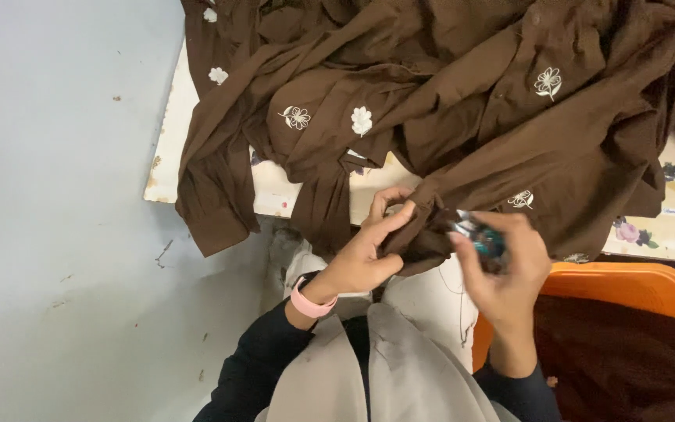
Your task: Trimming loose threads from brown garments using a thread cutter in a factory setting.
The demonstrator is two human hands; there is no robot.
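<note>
Both hands pinch brown garment (462, 101): left hand (365, 254) grips hem, right hand (501, 266) clutches teal tool (484, 238).

Two hands meeting close together in front of the chest

The left hand (365, 246) reaches up from a bent arm in a dark sleeve, a pink band around its wrist. Its fingers (388, 220) curl and its thumb presses forward, so the hand is pinched closed. The right hand (501, 270) rises from the lower right, forearm nearly upright, also in a dark sleeve. Its back faces the camera, slightly blurred, with fingers bent inward toward the left hand. The thumb side points left, and the fingertips of both hands sit just beside each other.
</note>
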